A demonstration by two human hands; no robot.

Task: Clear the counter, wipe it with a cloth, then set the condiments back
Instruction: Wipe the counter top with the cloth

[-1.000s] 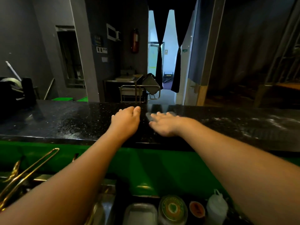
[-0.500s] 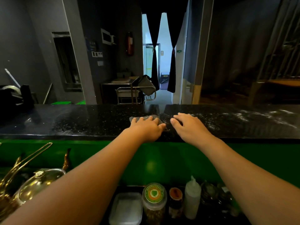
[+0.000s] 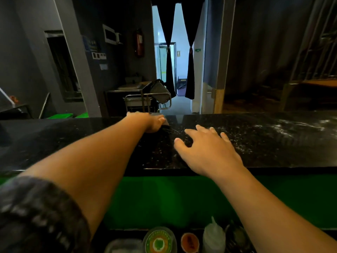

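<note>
Since the earlier frame the left hand (image 3: 151,123) has pushed the grey cloth (image 3: 165,125) toward twelve o'clock, gripping it at the surface's (image 3: 273,143) far edge, where it could slip over. The right hand (image 3: 206,148) hovers spread. Condiment jar (image 3: 159,241) waits at six.

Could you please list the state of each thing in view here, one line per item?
counter: cleared, streaked wet on the right
cloth: pressed flat near the counter's far edge, mostly hidden under the left hand
left hand: palm down on the cloth
right hand: open, fingers spread, empty, over the counter
green-lidded jar: lid on, below the counter
squeeze bottle: upright, capped, beside the jar
</note>
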